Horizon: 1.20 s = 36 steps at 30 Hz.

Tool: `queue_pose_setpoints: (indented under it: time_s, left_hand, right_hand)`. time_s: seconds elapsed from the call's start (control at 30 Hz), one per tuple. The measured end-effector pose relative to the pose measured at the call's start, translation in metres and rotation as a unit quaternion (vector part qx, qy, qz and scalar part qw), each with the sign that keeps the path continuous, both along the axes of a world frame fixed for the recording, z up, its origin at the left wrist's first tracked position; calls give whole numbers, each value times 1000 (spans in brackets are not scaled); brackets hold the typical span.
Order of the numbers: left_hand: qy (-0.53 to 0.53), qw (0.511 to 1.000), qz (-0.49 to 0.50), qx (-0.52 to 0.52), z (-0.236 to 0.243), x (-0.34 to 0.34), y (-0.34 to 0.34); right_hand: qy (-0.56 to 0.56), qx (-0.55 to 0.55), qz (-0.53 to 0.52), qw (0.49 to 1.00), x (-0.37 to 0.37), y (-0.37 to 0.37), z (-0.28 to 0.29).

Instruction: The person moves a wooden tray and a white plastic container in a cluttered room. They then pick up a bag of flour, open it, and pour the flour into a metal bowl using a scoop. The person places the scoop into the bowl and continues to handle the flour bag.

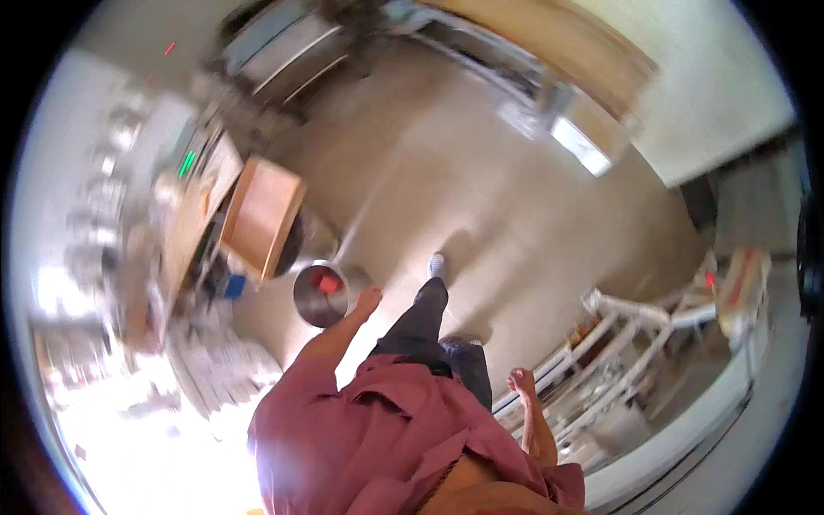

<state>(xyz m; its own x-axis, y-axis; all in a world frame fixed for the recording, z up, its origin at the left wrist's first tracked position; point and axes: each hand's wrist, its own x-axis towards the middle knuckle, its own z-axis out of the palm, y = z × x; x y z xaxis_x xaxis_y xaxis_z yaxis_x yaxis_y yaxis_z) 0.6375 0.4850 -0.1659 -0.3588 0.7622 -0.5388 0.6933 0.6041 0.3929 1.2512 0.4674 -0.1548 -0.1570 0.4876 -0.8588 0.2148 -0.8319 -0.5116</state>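
Note:
Both arms swing apart from my body as I stand with one foot [436, 264] ahead on the floor. My left hand [369, 300] is curled closed, slightly blurred, with nothing visible in it. Just left of it stands a round metal bin [321, 307] with a red thing [330, 282] inside; I see no contact between hand and bin. My right hand [520, 380] hangs on the other side, fingers curled in with nothing showing in them. Nearest to it is a white-framed rack [631, 322] with blurred goods.
A shallow wooden tray or drawer [262, 215] sits beyond the bin, beside a cluttered workbench [184, 245]. At the far right is a wooden-topped table [549, 43] with a white box [581, 146] by its end. Tan floor [386, 154] lies between.

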Motion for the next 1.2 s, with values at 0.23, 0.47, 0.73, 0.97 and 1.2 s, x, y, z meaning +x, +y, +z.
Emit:
queue_pose_setpoints:
  time_s: [0.23,0.47,0.73,0.97,1.2]
  left_hand:
    - [-424,690,575,115,18,-66,4]
    - [-501,500,670,225,-53,-267,24]
    - [-522,275,735,334,-92,-461,103]
    - [-439,316,739,401,-170,-527,91]
    - [-120,790,530,284,-121,-500,75]
  right_hand:
    - [-18,-60,56,996,-49,156,73]
    - [-83,129,204,967,-236,344,49]
    - [-46,220,370,901,-502,399,162]
    - [-106,237,501,826,-525,399,143]
    - [-148,263,477,825,-518,368,144]
